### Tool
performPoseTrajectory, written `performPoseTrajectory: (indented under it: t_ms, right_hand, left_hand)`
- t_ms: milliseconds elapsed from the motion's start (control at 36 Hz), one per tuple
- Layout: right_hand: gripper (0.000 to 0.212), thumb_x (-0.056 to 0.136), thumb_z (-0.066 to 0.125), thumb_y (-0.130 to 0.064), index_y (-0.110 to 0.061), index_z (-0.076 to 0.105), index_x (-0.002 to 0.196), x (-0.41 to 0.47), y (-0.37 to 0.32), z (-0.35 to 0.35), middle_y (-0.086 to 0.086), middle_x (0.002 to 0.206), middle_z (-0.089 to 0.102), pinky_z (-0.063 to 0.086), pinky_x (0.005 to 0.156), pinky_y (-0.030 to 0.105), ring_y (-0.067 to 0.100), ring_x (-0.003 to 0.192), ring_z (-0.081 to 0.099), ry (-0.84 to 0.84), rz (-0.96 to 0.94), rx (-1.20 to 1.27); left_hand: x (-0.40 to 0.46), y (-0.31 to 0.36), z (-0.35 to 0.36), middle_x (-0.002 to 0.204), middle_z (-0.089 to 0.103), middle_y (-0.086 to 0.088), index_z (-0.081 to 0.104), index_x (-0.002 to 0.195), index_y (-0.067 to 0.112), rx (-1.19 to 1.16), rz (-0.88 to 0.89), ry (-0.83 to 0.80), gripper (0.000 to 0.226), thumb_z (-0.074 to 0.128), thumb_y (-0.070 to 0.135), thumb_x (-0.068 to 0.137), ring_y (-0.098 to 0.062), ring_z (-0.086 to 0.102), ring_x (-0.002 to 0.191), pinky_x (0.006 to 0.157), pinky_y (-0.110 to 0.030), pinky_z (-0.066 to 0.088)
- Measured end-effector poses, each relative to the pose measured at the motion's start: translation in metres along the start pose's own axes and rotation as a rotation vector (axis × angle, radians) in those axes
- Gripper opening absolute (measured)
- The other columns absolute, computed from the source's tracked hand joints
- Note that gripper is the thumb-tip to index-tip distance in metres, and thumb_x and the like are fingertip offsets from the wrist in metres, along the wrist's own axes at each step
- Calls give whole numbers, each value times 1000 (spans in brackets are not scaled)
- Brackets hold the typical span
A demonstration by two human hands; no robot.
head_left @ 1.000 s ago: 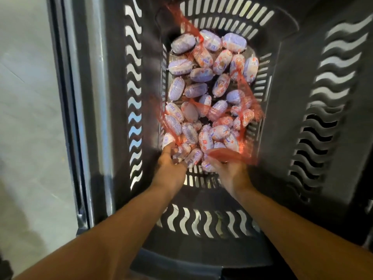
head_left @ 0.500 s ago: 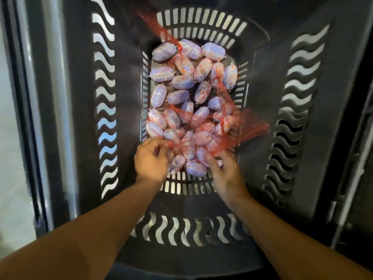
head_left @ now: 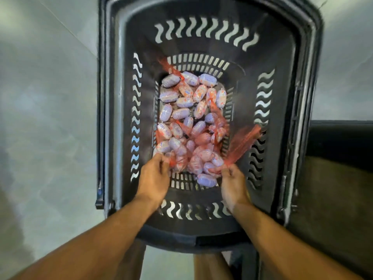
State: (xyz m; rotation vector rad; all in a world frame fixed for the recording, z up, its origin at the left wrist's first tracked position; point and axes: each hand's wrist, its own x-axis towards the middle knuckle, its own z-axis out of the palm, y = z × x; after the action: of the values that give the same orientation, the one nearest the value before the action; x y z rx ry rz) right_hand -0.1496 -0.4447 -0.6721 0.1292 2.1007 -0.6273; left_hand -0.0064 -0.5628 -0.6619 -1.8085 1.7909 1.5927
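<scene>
Basket [head_left: 125,110]: black matt plastic. Red net [head_left: 242,142] by right fingertips: loose mesh. Packets [head_left: 182,102]: glossy film.

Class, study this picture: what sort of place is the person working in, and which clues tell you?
Probably a shop or its stockroom: a deep black slotted basket holds many small wrapped packs bundled in red netting, and it stands on a pale floor.
</scene>
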Motion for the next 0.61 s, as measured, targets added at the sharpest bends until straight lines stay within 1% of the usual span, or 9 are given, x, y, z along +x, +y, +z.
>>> performPoseTrajectory:
  t_ms: [111,167,222,333,417,444,472,528,611]
  right_hand:
    - [24,106,45,-15,-4,66,110,-33,-18,-23,17,114,69,51,93,42,30,105,63,30,-26,-39]
    - [26,107,44,-15,-1,65,112,-54,-31,-34,19,113,69,51,95,45,33,106,64,64,-41,-1]
    - [24,106,45,-14,-2,66,107,-79,-47,-47,19,108,70,52,94,46,34,103,65,90,-49,53]
    - [21,104,46,-11,-7,62,91,-139,-83,-79,13,93,67,51,85,44,33,93,64,146,-113,84]
    - [27,106,45,-12,-14,60,83,-194,-114,-107,0,81,65,47,69,30,24,82,62,169,-159,141]
    - [29,106,45,-13,-17,59,82,-216,-124,-117,-4,78,65,46,62,21,17,76,63,167,-170,174]
    - [30,106,45,-14,-17,59,81,-237,-134,-127,-7,76,66,44,55,13,9,70,64,167,-186,197]
    - [31,107,44,-19,-15,61,82,-279,-150,-147,-6,74,67,42,53,9,0,64,62,157,-230,191]
    - [32,108,44,-25,-15,64,86,-334,-171,-174,-5,79,71,46,63,23,11,73,65,138,-304,231]
  left_hand:
    - [-26,31,-29,74,60,7,57,80,20,-52,12,-19,28,47,13,105,6,54,60,54,-8,38]
    - [-43,51,-45,76,61,5,60,85,13,-102,-4,-18,24,47,11,105,0,54,67,58,-9,38]
    - [-63,72,-64,79,63,1,61,88,8,-167,-20,-9,23,46,8,105,-11,55,74,66,-18,43]
    - [-112,118,-106,91,69,-3,62,92,18,-168,14,-25,19,48,16,104,-19,65,85,78,-29,53]
    - [-154,154,-139,92,71,-11,63,89,16,-249,35,-21,22,47,13,105,-33,68,94,93,-49,54]
    - [-168,166,-150,89,70,-14,62,87,14,-277,53,-19,24,47,11,105,-37,66,93,95,-53,53]
    - [-182,179,-162,84,68,-14,62,85,12,-297,83,-15,25,47,9,104,-37,65,87,94,-56,52]
    - [-211,204,-184,74,65,-9,64,83,8,-334,144,5,24,50,6,102,-24,63,75,87,-51,55]
    - [-251,242,-218,69,67,-11,68,81,6,-366,236,51,21,57,6,99,-9,63,66,71,-31,55]
